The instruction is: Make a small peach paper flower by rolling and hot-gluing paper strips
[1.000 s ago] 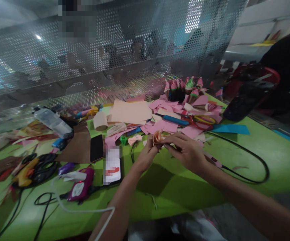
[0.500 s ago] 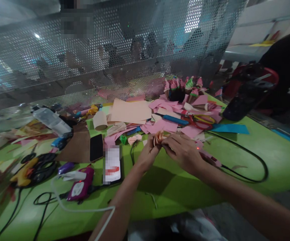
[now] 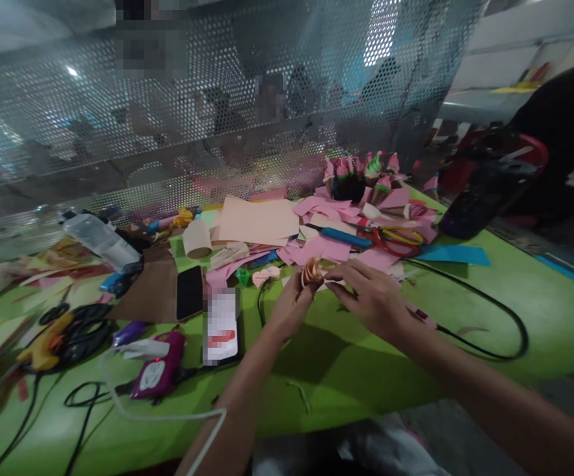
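My left hand (image 3: 294,305) is closed round a peach-coloured paper swirl (image 3: 311,272), holding it above the green table. Just to the right of the swirl is my right hand (image 3: 366,291), its thumb and fingers drawn together in a pinch. What lies between those fingertips is too small to make out. Behind my hands lie pink paper scraps (image 3: 319,251) and a pale pink curled paper piece (image 3: 266,276). Partly hidden by my right hand, a pink corded tool (image 3: 423,317) rests on the table.
Peach sheets (image 3: 260,221), red-handled scissors (image 3: 391,243) and a blue-handled tool (image 3: 346,236) lie behind. Paper cones with pink and green swirls (image 3: 373,165) stand at the back. Two phones (image 3: 189,293), a magenta power strip (image 3: 158,370) and cables are left; a dark bottle (image 3: 480,192) right.
My right hand has drawn slightly to the right, away from the swirl, showing more of it. My left hand still holds the swirl. A person's hand at the far left has shifted outward.
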Tool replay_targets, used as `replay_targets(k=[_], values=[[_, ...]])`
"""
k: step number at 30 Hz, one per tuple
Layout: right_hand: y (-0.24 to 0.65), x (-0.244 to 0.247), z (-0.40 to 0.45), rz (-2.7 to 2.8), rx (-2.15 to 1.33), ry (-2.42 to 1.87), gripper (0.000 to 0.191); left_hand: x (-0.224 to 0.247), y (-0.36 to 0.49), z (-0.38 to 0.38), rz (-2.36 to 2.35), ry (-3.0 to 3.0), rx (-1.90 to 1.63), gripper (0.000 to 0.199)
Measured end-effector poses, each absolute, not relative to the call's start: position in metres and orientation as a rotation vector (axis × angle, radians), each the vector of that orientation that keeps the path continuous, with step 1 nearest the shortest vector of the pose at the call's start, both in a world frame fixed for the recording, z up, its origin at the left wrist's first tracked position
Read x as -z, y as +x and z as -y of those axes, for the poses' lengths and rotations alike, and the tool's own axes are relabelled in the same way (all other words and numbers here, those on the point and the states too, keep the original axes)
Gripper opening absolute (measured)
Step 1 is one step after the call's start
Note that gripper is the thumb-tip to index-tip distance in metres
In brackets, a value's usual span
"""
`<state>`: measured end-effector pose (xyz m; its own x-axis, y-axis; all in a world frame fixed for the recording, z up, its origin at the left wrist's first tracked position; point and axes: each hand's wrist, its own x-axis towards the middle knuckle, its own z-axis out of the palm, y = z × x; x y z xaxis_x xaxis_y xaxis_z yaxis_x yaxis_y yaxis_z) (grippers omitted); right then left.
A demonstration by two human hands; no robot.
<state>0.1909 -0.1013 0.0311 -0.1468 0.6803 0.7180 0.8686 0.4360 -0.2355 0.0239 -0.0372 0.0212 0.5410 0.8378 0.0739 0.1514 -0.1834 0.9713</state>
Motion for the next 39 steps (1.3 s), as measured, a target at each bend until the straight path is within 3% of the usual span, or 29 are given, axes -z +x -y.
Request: replay_targets(k=[17, 32, 39], values=[[0.192, -0.024, 0.101, 1.857, 0.221, -1.277, 0.014, -0.020, 0.022, 0.037, -0.838, 1.774, -0.813, 0.024], [0.188, -0.023, 0.096, 1.977, 0.404, -1.322, 0.011, -0.022, 0.024, 0.039, -0.821, 1.901, -0.790, 0.026], [0.189, -0.027, 0.097, 2.006, 0.481, -1.296, 0.019, -0.021, 0.024, 0.038, -0.822, 1.860, -0.783, 0.031]])
